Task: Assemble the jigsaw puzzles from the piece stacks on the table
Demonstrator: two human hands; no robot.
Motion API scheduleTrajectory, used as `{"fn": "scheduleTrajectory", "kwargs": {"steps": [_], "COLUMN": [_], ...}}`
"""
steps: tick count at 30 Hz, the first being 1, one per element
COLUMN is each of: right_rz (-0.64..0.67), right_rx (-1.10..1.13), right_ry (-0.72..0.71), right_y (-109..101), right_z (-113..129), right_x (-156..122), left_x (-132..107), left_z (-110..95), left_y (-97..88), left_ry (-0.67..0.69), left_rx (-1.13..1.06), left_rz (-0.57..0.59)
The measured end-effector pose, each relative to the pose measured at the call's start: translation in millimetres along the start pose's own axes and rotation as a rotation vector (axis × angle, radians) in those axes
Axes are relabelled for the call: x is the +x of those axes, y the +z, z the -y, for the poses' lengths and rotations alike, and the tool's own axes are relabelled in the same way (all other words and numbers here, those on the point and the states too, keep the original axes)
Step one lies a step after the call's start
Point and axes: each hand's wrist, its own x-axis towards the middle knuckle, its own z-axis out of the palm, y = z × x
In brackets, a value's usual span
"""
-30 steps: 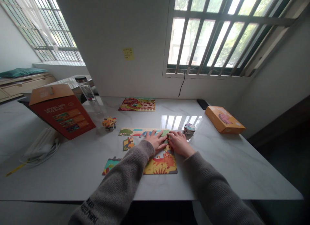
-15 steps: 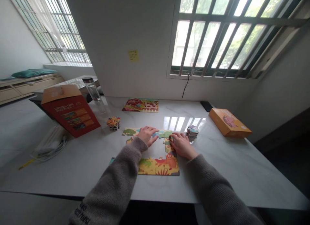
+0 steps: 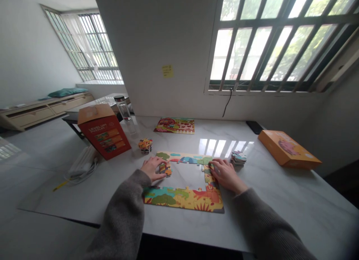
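Observation:
A colourful jigsaw puzzle [image 3: 185, 198] lies partly joined on the white table [image 3: 275, 200]: top row, right column and bottom strip are in place, the middle is bare. My left hand [image 3: 153, 167] rests at the puzzle's left side, fingers on a loose orange piece [image 3: 166, 169]. My right hand [image 3: 226, 174] lies flat on the right column, fingers spread. Both sleeves are grey knit.
Two small stacks of puzzle pieces stand near: one [image 3: 145, 145] at upper left, one [image 3: 238, 158] right of the puzzle. A finished puzzle [image 3: 174, 125] lies at the back. A red box [image 3: 104, 135], a clear bottle [image 3: 123, 108], an orange box [image 3: 288, 148] and white cables [image 3: 82, 164] surround.
My left hand has slid from the puzzle's top row to its left side, onto the loose orange piece. The right hand has stayed on the right column. The camera has turned left.

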Motion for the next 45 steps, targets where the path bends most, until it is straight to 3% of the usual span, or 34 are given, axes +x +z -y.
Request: {"fn": "scheduleTrajectory", "kwargs": {"steps": [5, 12, 15, 19, 22, 24, 26, 29, 31, 37, 45], "right_rz": [-0.027, -0.01, -0.025, -0.136, -0.232, -0.235, -0.139, -0.042, -0.01, 0.039, 0.005], "right_rx": [-0.014, -0.022, -0.027, 0.022, 0.166, 0.388, 0.659, 0.888, 0.992, 1.127, 1.371], "right_ry": [-0.018, -0.026, -0.034, -0.066, -0.127, -0.159, -0.163, -0.134, -0.115, -0.094, 0.045], "right_y": [2, 1, 1, -2, -7, -9, -10, -8, -7, -6, -2], "right_z": [-1, -2, -2, 7, 29, 47, 63, 77, 78, 75, 78], "right_x": [0, 0, 0, 1, 2, 2, 2, 1, 1, 0, 0], "left_x": [-1, 1, 2, 5, 6, 5, 2, -1, -2, 2, 1], "left_z": [0, 3, -8, -39, -65, -78, -86, -92, -93, -88, -87], "left_y": [11.0, 7.8, 5.7, 15.5, 27.4, 32.9, 35.2, 34.7, 33.2, 28.0, 30.0], "left_ry": [0.034, 0.181, 0.283, 0.385, 0.478, 0.531, 0.557, 0.558, 0.553, 0.439, 0.427], "left_rx": [0.042, -0.088, -0.181, -0.225, -0.222, -0.206, -0.204, -0.249, -0.278, -0.242, -0.153], "left_rz": [0.028, -0.097, -0.17, -0.267, -0.328, -0.349, -0.328, -0.268, -0.264, -0.413, -0.289]}}
